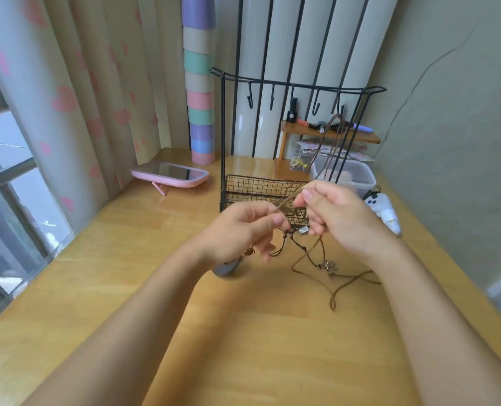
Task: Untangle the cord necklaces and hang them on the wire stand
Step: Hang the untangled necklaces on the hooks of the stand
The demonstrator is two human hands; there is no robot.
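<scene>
A black wire stand (299, 83) with several hooks and a mesh basket at its base stands at the back of the wooden desk. A brown cord necklace (324, 148) loops over the rightmost hook and runs down to my hands. My left hand (243, 227) and my right hand (331, 212) each pinch this cord just in front of the basket. Below them a tangle of black and brown cords (310, 253) with a small metal flower pendant (328, 266) lies on the desk. A grey-blue stone pendant (228, 266) hangs under my left hand.
A pink mirror (170, 174) lies at the back left, beside a stack of pastel cups (201, 112). Behind the stand are a small wooden shelf (331, 134) and a clear plastic box (346, 174). A white toy (385, 210) rests at the right by the wall.
</scene>
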